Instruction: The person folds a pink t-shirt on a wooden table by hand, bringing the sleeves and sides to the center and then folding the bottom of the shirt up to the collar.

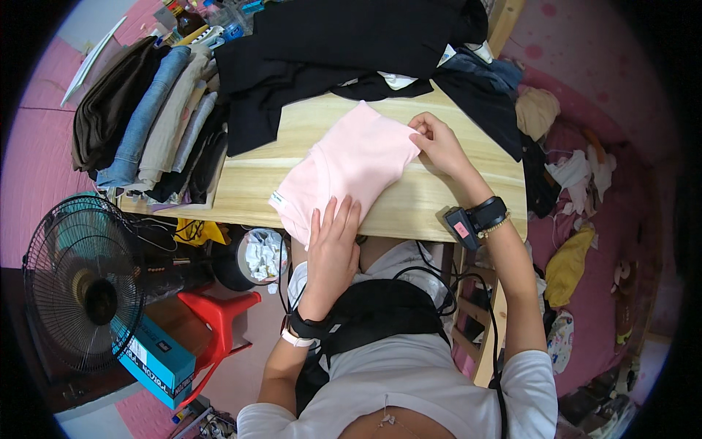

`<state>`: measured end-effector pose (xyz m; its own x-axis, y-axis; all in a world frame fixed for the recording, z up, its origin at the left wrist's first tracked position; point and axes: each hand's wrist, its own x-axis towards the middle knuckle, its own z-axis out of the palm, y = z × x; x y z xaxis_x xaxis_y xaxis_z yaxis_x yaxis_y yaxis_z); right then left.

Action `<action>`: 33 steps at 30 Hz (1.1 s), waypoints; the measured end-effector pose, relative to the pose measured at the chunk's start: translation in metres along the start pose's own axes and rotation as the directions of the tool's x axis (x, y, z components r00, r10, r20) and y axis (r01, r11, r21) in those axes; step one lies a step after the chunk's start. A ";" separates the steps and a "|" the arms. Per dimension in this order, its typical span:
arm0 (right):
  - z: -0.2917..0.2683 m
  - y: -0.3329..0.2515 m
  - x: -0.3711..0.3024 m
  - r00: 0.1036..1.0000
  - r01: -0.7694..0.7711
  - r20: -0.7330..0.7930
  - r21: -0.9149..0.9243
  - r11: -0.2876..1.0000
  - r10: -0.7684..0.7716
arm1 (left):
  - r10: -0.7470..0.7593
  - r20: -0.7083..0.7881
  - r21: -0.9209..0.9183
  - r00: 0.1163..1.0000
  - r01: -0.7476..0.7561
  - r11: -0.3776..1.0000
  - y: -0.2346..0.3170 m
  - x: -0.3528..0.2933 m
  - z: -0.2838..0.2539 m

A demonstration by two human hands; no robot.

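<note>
A pale pink garment (349, 157), folded into a rough rectangle, lies aslant on the light wooden table (468, 201). A small white label shows at its left corner. My left hand (333, 235) rests on its near end, fingers stretched out and flat on the cloth. At the far right corner my right hand (433, 140) pinches the garment's edge between thumb and bent fingers. The garment's near corner hangs a little over the table's front edge.
Black clothing (351, 44) is spread over the table's far side. Folded trousers (142, 117) stand stacked at the left. Below them are a fan (99, 296), a red stool (216, 325) and a waste bin (262, 256). Loose clothes lie on a bed (592, 293) at the right.
</note>
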<state>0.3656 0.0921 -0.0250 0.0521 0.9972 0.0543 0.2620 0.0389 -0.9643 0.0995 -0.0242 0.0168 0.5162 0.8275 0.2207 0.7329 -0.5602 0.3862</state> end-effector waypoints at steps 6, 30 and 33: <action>0.006 -0.008 -0.011 0.993 0.108 -0.021 -0.222 0.969 -0.116 | 0.009 -0.089 -0.060 0.996 -0.015 0.998 -0.016 -0.001 0.005; 0.018 -0.045 -0.026 0.604 0.753 0.401 -0.569 0.329 -0.689 | -0.026 -0.196 -0.084 0.980 0.009 0.996 -0.022 -0.008 -0.006; 0.013 -0.039 -0.025 0.642 0.735 0.435 -0.584 0.345 -0.632 | -0.013 -0.127 -0.012 0.992 0.012 1.000 -0.012 -0.011 -0.002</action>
<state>0.3416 0.0668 0.0079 -0.5511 0.6434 0.5313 0.6915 0.7085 -0.1408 0.0838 -0.0265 0.0113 0.4462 0.8329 0.3273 0.7336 -0.5499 0.3994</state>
